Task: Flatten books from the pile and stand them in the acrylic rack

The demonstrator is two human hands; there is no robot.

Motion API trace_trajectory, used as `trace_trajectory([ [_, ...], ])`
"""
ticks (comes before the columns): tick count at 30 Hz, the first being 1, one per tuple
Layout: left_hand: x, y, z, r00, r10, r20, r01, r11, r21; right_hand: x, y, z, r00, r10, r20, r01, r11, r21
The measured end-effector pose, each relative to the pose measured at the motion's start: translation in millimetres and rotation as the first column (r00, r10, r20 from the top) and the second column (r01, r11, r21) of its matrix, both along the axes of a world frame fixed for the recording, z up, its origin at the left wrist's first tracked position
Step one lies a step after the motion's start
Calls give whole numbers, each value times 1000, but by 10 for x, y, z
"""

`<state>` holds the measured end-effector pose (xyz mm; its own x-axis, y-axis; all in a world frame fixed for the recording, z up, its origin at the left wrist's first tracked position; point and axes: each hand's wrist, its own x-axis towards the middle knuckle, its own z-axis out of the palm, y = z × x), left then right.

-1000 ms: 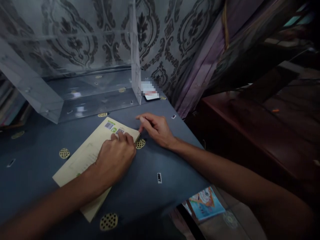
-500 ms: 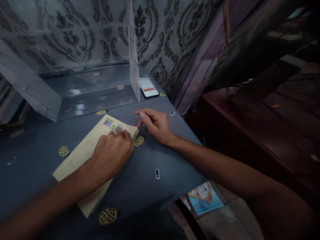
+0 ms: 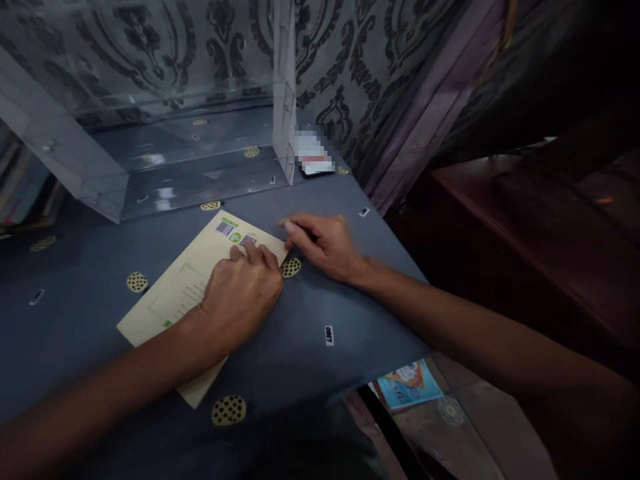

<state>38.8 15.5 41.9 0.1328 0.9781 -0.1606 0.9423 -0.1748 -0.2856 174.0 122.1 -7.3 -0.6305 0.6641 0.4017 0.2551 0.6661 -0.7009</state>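
Note:
A cream exercise book point(image 3: 185, 277) lies slantwise on the table, its cover printed with a barcode, a QR code and a framed block of text. My left hand point(image 3: 245, 283) is closed on it, curled fingers pressed against the cover near the right end; that forearm hides the lower part. Just off the book's right corner is my right hand point(image 3: 325, 247), side-on, thumb and forefinger loosely stretched toward the book. Nothing shows between these fingers. Whether they touch the corner is hard to tell.
A clear acrylic stand point(image 3: 285, 120) rises at the back of the blue patterned table point(image 3: 310, 380). Beside it lies a phone point(image 3: 317, 167), partly blurred out. Books point(image 3: 25, 187) are stacked at far left. A blue packet point(image 3: 413, 383) lies below the table edge, and dark red furniture point(image 3: 525, 240) stands right.
The view has shifted, so the scene sits slightly higher and further right. The book's layers look flatter at the right corner. My right thumb and forefinger have drawn closer together.

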Motion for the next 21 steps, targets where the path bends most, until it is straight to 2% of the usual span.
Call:
trace_trajectory([
  [5,-99,-25,47,998,7,62,-5,1000,-29,78,-169,-5,971,-85,224,27,968,249],
  [7,-277,-84,30,988,-64,142,64,998,1,114,-280,13,958,-95,272,-8,935,354],
  [10,-681,-238,-98,938,-219,268,193,974,122,128,-413,-2,961,-107,255,-15,900,435],
  [12,-946,-359,-223,920,-233,315,178,965,192,91,-449,-35,971,-86,225,-25,892,451],
  [15,-1168,-515,-389,908,-155,389,71,972,222,-34,-420,-55,974,-33,225,-65,907,416],
  [18,-1184,-586,-462,900,-47,434,-47,978,205,-221,-297,-18,960,14,278,-106,941,321],
  [21,-1146,-576,-459,893,40,448,-129,977,169,-429,-113,11,945,57,322,-140,960,242],
])
